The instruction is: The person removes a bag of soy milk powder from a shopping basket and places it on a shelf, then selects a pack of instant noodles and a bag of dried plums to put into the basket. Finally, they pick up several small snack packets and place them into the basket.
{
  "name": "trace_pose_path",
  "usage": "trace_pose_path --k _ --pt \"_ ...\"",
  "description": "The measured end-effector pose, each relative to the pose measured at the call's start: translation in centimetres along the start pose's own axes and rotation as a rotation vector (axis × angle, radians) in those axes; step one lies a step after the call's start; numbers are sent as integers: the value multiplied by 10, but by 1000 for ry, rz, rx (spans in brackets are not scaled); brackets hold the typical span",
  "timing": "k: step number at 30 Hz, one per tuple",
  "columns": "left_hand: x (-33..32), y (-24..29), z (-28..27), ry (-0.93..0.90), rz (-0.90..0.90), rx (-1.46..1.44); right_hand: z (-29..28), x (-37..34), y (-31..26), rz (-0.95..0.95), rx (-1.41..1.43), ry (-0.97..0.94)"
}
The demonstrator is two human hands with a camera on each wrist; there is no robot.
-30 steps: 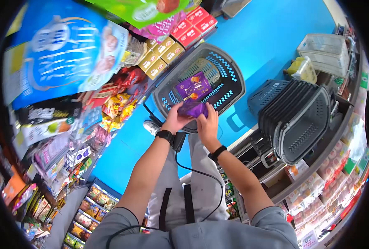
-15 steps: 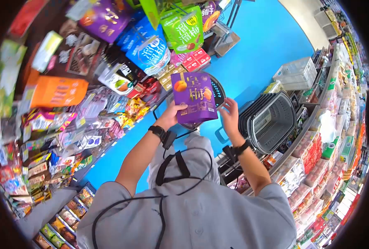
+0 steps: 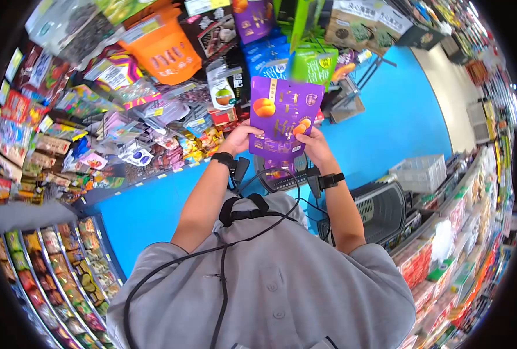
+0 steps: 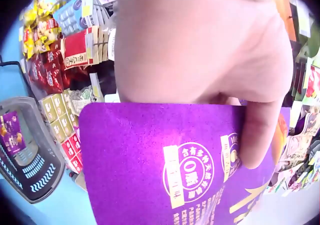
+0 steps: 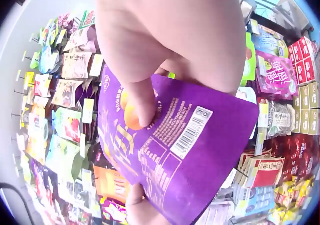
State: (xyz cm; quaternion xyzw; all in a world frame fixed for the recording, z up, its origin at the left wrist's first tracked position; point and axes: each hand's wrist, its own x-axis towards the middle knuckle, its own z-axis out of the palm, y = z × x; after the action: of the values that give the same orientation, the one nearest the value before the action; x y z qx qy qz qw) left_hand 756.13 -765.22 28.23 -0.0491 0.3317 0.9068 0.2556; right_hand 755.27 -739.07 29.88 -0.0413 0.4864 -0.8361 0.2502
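A purple pouch with orange fruit pictures [image 3: 281, 113] is held upright between both hands in the head view. The left hand [image 3: 239, 140] pinches its lower left edge, thumb on the printed front; the left wrist view shows that thumb across the purple pouch [image 4: 145, 150]. At the lower right edge the right hand [image 3: 318, 149] pinches it, thumb on the front, beside the barcode of the pouch [image 5: 210, 140] in the right wrist view. Behind and below the pouch stands a dark basket [image 3: 277, 184] with a purple package [image 4: 13, 132] inside.
Shelves of hanging snack bags [image 3: 159, 49] run along the left and front. Stacked dark baskets [image 3: 380, 212] and a clear crate [image 3: 421, 173] stand at the right, by shelves of packaged goods. Blue floor [image 3: 386, 128] lies between. A black cable [image 3: 171, 262] crosses the shirt.
The pouch has been raised from over the basket and turned front up. The right hand, off the pouch half a second ago, now grips its right edge. The view has swung toward the shelves.
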Motion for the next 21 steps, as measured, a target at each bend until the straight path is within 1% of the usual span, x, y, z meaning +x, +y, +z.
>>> trace_pose_path --k 2,3,5,6,7,9,10,11,13,14,15,17,18,19,21 --pt "-8 7 10 -16 22 6 -3 8 6 8 -27 21" --pt "-12 8 14 -16 46 6 -1 12 6 7 -39 1" --pt "-18 13 23 31 77 -18 6 21 4 -72 -103 49" --pt "-17 14 23 31 104 -25 8 28 4 -120 -139 58" --pt "-16 18 27 27 126 -20 6 37 4 -129 -148 39" --pt "-15 21 35 107 182 -43 3 46 7 -409 -461 218" --pt "-13 25 38 115 196 -18 38 27 -22 -390 -836 475" --pt "-11 26 41 111 207 -18 40 29 -22 -399 -841 468" --pt "-11 33 65 196 316 158 52 33 -29 -479 -770 208" --pt "-11 35 79 219 341 202 64 28 -33 -421 -754 140" --pt "-5 34 85 249 383 290 77 27 -40 -431 -760 137" --pt "3 33 93 200 425 384 91 27 -46 -434 -836 95" --pt "4 32 101 123 392 296 92 32 -44 -388 -755 77" --pt "7 32 103 118 397 299 90 35 -46 -395 -757 77" --pt "9 34 107 96 364 294 89 35 -50 -376 -561 16"
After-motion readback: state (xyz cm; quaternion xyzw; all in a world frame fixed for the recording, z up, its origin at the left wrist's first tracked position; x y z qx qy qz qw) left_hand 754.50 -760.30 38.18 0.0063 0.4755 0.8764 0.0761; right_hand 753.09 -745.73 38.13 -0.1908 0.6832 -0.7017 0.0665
